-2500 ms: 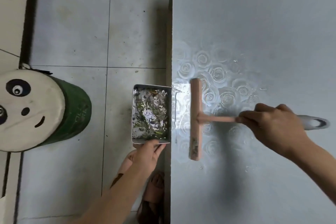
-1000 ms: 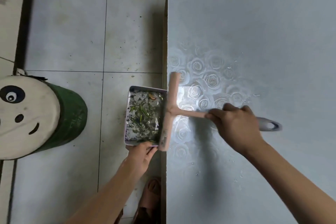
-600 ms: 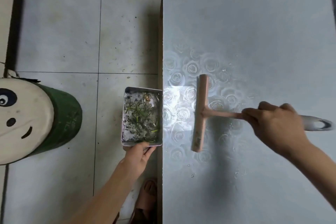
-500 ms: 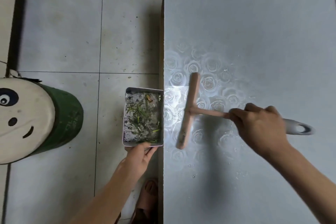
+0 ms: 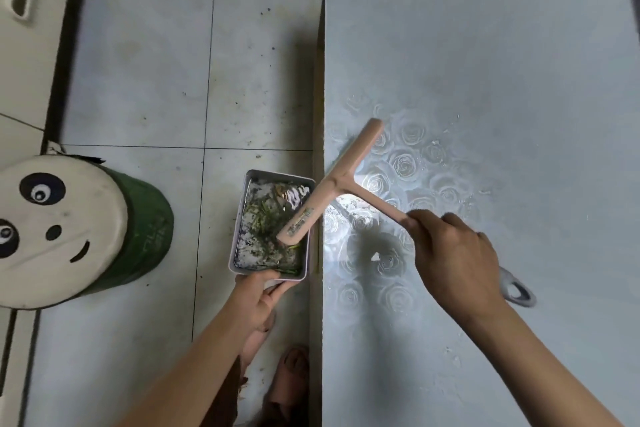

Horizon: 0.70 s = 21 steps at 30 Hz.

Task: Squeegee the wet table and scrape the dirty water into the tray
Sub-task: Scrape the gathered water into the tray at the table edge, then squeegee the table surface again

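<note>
Squeegee (image 5: 352,157) in pink plastic lies slantwise across the left edge of the tabletop (image 5: 485,45). The upper end of its blade bar is over the wet, rose-patterned patch (image 5: 405,163). The lower end reaches out past the edge and sits above the tray (image 5: 241,215). The right grip (image 5: 457,260) is clenched round the squeegee's stem about midway. The stem's grey looped end (image 5: 517,292) sticks out behind the wrist.

The tray is a small rectangular tin held off the tabletop, just beside its left edge and above the floor (image 5: 138,62). The left grip (image 5: 258,298) grasps the tray's near short side, thumb lying on the rim and fingers curled underneath. Inside the tray is dirty water (image 5: 250,253) with green scraps and dark bits. Glare shines on the wet tabletop just right of the tray.

On the floor to the left stands a green drum with a panda face (image 5: 69,229) on its top. A foot in a sandal (image 5: 291,374) shows below the tray, close to the tabletop edge
</note>
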Motion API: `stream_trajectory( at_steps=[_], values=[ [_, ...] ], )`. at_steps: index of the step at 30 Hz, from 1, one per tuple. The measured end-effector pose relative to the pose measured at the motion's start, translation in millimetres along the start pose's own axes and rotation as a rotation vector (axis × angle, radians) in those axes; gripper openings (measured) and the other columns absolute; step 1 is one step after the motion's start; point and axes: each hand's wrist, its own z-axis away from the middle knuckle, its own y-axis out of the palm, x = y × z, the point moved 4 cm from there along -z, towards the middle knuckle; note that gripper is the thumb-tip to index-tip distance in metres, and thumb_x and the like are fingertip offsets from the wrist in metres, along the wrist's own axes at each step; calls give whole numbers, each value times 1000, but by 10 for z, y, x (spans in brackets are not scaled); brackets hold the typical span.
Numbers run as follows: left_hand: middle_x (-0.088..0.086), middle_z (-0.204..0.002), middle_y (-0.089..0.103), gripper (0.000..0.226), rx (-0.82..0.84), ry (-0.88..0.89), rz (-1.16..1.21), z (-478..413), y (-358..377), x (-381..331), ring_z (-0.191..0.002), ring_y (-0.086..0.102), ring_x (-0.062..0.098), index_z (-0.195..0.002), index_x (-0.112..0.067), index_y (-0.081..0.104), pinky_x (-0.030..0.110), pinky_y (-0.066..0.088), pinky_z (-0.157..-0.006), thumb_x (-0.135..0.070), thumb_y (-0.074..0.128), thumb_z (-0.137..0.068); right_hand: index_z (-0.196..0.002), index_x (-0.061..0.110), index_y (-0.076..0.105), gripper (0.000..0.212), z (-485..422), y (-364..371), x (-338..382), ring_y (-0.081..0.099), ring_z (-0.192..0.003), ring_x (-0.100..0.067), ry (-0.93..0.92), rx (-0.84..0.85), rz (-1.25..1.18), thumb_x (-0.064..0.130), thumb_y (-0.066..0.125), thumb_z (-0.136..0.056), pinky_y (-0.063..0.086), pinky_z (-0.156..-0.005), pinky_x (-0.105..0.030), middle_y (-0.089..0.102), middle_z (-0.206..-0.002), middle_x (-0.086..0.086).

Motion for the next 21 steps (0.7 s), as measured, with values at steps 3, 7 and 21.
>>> stream_trajectory(
  at_steps=[3, 7, 21],
  values=[
    [24, -123, 57, 58, 24, 35, -87, 157, -74, -194, -99, 58, 42, -132, 0, 47, 50, 58, -70, 26, 39, -80, -107, 22, 63, 30, 92, -62, 11, 50, -65, -34, 54, 76, -17, 38, 39, -99, 28, -64, -34, 43, -71, 0],
    [24, -104, 62, 44, 51, 56, -152, 484, -234, -564, -92, 60, 43, -120, 4, 51, 52, 56, -66, 24, 37, -83, -113, 26, 56, 21, 214, -225, 188, 42, -66, -22, 54, 150, -66, 35, 45, -97, 29, -62, -32, 42, -75, 4],
    [32, -86, 65, 16, 154, 135, -206, 1792, -1054, -2330, -82, 61, 51, -97, 14, 51, 39, 55, -42, 16, 38, -88, -120, 25, 53, 25, 481, -883, 2153, 57, -87, -26, -37, 196, -313, 29, 42, -98, 46, -72, -35, 58, -96, -3]
  ],
)
